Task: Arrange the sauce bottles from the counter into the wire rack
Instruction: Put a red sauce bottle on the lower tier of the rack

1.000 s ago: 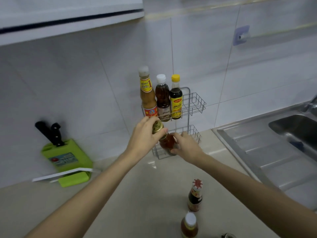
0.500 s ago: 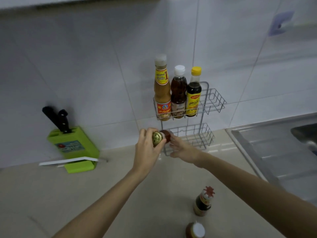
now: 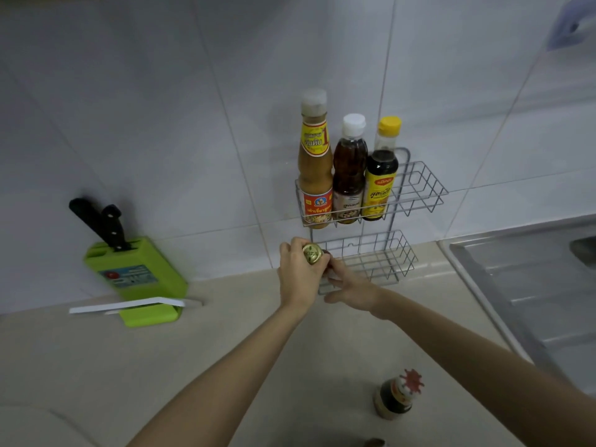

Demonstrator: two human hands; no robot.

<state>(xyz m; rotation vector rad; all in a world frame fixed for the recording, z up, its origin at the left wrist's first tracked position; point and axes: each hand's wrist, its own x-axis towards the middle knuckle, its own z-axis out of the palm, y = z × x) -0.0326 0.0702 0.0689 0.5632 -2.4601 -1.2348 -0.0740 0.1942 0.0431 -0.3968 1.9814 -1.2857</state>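
A two-tier wire rack (image 3: 422,188) hung on the white tiled wall, just above the back edge of the counter (image 3: 193,366). At the left end of its upper basket stood three upright bottles, side by side and touching: an orange-brown sauce bottle (image 3: 314,179) with a pale cap, a reddish-brown bottle (image 3: 350,175) with a white cap, and a dark bottle (image 3: 382,175) with a yellow cap.

Both of the person's arms reached to the left front corner of the lower basket (image 3: 390,259). The left hand (image 3: 298,275) gripped a gold-capped bottle (image 3: 312,254) by its top, fingers curled round the neck. The right hand (image 3: 350,287) lay against the bottle's dark lower body; whether it clasped the bottle could not be told, nor whether the bottle sat inside the basket.

Near the counter's front edge stood a dark bottle with a red cap (image 3: 398,400). A green knife block (image 3: 138,279) sat at the back edge on the left, and a steel sink (image 3: 516,285) lay on the right.
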